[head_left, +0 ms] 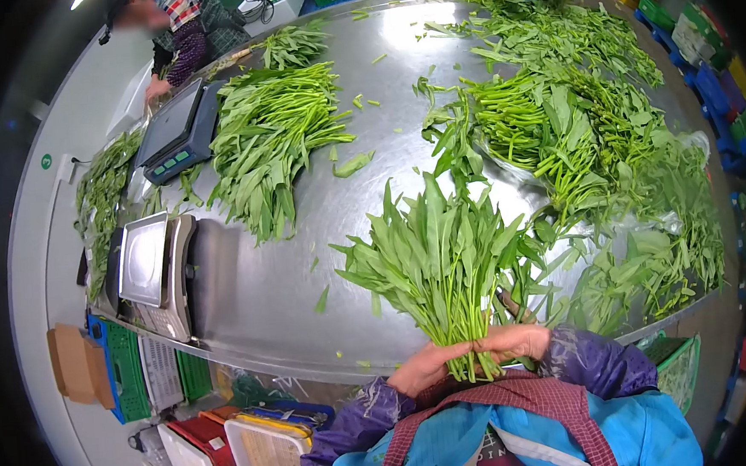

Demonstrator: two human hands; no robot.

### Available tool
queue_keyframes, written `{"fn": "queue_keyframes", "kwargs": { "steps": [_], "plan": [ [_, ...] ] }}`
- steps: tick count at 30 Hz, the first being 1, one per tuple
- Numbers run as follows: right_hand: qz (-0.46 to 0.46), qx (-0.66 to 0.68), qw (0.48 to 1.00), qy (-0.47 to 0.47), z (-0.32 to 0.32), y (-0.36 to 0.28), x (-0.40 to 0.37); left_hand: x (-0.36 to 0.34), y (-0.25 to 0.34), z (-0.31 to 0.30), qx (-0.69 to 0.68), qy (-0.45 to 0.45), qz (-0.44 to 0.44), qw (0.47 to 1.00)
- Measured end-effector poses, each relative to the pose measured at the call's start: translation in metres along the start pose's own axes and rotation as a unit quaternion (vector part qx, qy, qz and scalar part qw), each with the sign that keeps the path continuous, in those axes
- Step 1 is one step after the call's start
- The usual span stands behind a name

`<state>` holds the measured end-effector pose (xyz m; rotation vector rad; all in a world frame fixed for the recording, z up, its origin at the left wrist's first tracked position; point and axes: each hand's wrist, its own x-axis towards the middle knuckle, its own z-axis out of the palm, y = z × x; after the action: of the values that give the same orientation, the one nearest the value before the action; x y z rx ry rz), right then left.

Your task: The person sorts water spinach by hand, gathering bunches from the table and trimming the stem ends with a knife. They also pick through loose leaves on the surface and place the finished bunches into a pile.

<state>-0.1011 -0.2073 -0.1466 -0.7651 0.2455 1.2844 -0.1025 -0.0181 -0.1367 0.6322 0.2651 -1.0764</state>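
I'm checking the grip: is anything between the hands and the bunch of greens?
Nothing visible. The left hand and the right hand both close directly around the stems of the bunch of greens, bare skin on stalks.

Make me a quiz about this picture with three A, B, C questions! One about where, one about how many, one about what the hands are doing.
1. Where on the table do the scales stand? A) left edge B) right edge C) middle
2. How many scales? A) one B) two C) four
3. How is the bunch of greens held? A) left hand and right hand both closed round its stems B) by one hand only C) untouched
Answers: 1 A, both stand at the left rim. 2 B, one near, one farther. 3 A, both hands wrap the stems.
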Motion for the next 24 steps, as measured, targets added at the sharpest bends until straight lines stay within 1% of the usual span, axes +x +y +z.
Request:
{"fn": "queue_keyframes", "kwargs": {
  "steps": [1,2,3,4,5,7,8,9,10,11,12,13,14,15,16,17,18,19,20,21,22,23,24],
  "plan": [
    [-0.001,-0.002,1.0,0.001,-0.003,0.003,0.001,0.004,-0.004,-0.006,0.044,-0.023,0.017,0.999],
    [-0.004,-0.01,1.0,-0.022,-0.01,0.01,0.003,0.006,-0.005,-0.009,0.089,-0.044,0.035,0.994],
    [-0.006,-0.02,0.999,-0.045,-0.016,0.013,0.002,0.006,-0.003,-0.004,0.091,-0.044,0.038,0.994],
    [0.014,-0.055,0.998,-0.021,-0.012,0.009,-0.015,0.004,0.001,0.006,0.131,-0.031,0.052,0.99],
    [0.037,-0.036,0.999,0.001,-0.023,0.02,-0.01,0.001,0.005,0.015,0.171,-0.016,0.066,0.983],
    [-0.021,-0.104,0.994,-0.001,-0.004,0.001,-0.025,-0.004,0.01,0.024,0.168,0.005,0.063,0.984],
    [-0.023,-0.107,0.994,-0.004,0.002,-0.013,-0.034,-0.005,0.012,0.027,0.164,0.024,0.056,0.985],
    [-0.021,-0.281,0.959,0.016,0.007,-0.028,-0.042,-0.004,0.014,0.027,0.166,0.026,0.058,0.984],
    [-0.019,-0.447,0.894,0.036,0.014,-0.041,-0.051,-0.003,0.015,0.028,0.201,0.054,0.101,0.973],
    [-0.021,-0.448,0.893,0.033,0.022,-0.049,-0.06,-0.001,0.015,0.029,0.234,0.081,0.143,0.958],
    [-0.074,-0.447,0.891,0.023,0.031,-0.055,-0.069,0.001,0.015,0.028,0.236,0.082,0.144,0.957],
    [-0.127,-0.444,0.887,0.013,0.041,-0.062,-0.079,0.004,0.014,0.025,0.299,0.111,0.181,0.93],
    [-0.13,-0.441,0.888,0.014,0.061,-0.071,-0.092,0.008,0.011,0.019,0.36,0.139,0.216,0.897],
    [-0.196,-0.436,0.878,0.038,0.089,-0.082,-0.101,0.024,-0.004,-0.009,0.363,0.138,0.213,0.897],
    [-0.261,-0.43,0.862,0.064,0.109,-0.09,-0.101,0.049,-0.027,-0.053,0.385,0.106,0.216,0.891],
    [-0.265,-0.428,0.861,0.066,0.119,-0.096,-0.092,0.062,-0.038,-0.076,0.407,0.075,0.22,0.883],
    [-0.401,-0.462,0.774,0.162,0.129,-0.102,-0.082,0.04,-0.009,-0.024,0.385,0.127,0.278,0.871],
    [-0.522,-0.477,0.66,0.253,0.136,-0.104,-0.074,0.03,0.007,0.018,0.375,0.153,0.35,0.845],
    [-0.525,-0.475,0.659,0.255,0.137,-0.104,-0.062,0.03,0.006,0.02,0.396,0.165,0.381,0.819],
    [-0.567,-0.557,0.541,0.274,0.134,-0.103,-0.047,0.029,0.006,0.02,0.416,0.177,0.411,0.791],
    [-0.596,-0.626,0.412,0.288,0.128,-0.101,-0.035,0.028,0.006,0.02,0.427,0.18,0.414,0.784],
    [-0.555,-0.637,0.479,0.24,0.124,-0.081,-0.026,0.027,0.007,0.019,0.433,0.178,0.414,0.781],
    [-0.489,-0.684,0.512,0.172,0.128,-0.074,-0.026,0.028,0.009,0.018,0.444,0.177,0.413,0.775]
  ]
}}
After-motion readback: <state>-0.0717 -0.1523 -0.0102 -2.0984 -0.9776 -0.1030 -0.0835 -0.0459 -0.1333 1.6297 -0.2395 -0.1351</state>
